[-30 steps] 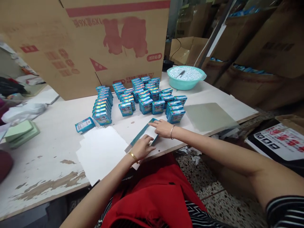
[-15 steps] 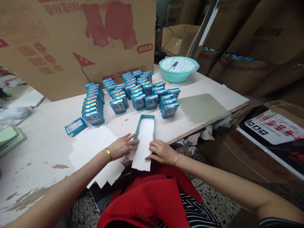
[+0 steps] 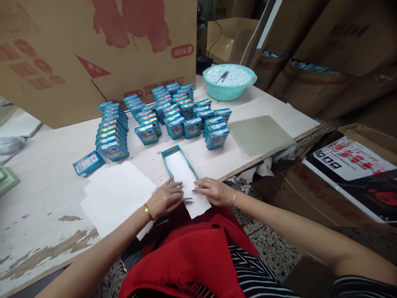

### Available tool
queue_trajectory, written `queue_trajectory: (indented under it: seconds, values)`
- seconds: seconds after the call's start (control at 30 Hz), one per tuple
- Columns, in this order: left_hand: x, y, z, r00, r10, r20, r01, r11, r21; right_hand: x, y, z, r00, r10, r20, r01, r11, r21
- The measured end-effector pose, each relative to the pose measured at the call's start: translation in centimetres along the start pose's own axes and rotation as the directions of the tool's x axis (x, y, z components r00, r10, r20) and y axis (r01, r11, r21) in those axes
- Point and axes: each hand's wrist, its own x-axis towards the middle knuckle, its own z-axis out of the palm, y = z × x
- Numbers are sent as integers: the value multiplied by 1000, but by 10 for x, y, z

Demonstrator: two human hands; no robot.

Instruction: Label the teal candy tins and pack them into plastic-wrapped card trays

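An open carton with blue side walls and a white inside (image 3: 180, 167) lies at the table's front edge, its far end tilted left. My left hand (image 3: 166, 198) is closed on its left side, fingers at the wall and near flaps. On the right side, my right hand (image 3: 214, 191) pinches the carton's wall between thumb and fingers. Flat white cartons (image 3: 116, 192) lie in a fanned stack left of my left hand. Rows of filled blue boxes (image 3: 192, 127) stand beyond the carton. One blue box (image 3: 88, 163) lies flat at the left.
A turquoise basin (image 3: 229, 92) of small white pieces, with a dark tool on top, stands at the back right. A greenish sheet (image 3: 260, 134) lies at the right edge. A large cardboard box (image 3: 124, 66) rises behind the rows.
The carton's far end has swung left and its near end right. My left hand has closed in on its side, and my right hand has moved slightly up and right. The view has shifted.
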Motion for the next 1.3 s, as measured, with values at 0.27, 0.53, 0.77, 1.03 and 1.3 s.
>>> queue_trajectory:
  seconds: [0.27, 0.53, 0.77, 1.03, 1.3]
  values:
    - [9, 17, 20, 954, -245, -170, 215, 960, -177, 2, -4, -5, 995, 97, -11, -94, 983, 157]
    - [16, 20, 20, 873, -430, -230, 326, 866, -380, 37, -30, 11, 717, 673, -182, -508, 683, 524]
    - [17, 22, 40, 874, -309, -374, 323, 946, -28, 18, -27, 20, 905, 355, -232, -320, 931, 176]
    - [30, 48, 24, 883, -463, -76, 456, 810, 369, 22, -20, 23, 918, 365, -154, -346, 928, 138]
    - [57, 36, -1, 749, -627, 213, 598, 779, 189, 38, -14, 5, 934, 358, -7, -349, 913, 211]
